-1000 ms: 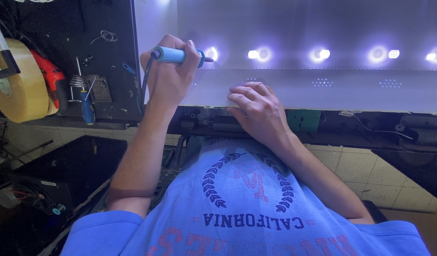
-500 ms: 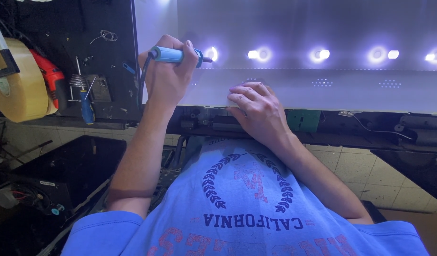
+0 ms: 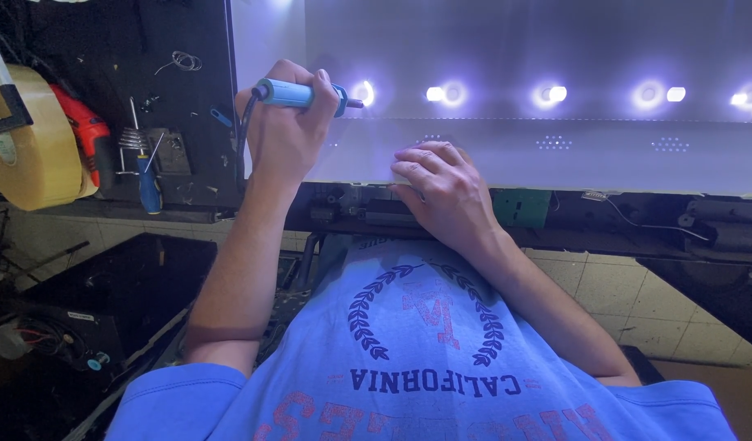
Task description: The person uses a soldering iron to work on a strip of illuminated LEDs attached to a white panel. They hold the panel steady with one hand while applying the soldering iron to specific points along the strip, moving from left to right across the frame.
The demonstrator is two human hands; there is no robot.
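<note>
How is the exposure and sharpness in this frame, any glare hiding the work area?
Head view: the lit LEDs bloom into haloed blobs on the white backlight panel, washing out detail near the soldering iron tip; the left hand and right hand are sharp and evenly lit; the dark bench at left is underexposed, and edges bow from wide-angle distortion.

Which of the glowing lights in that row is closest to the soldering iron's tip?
The leftmost light, right at the soldering iron tip; the others sit farther right.

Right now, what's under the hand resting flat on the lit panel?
The right hand lies on the white backlight panel, near its edge. Whatever is directly beneath the palm is covered.
</note>
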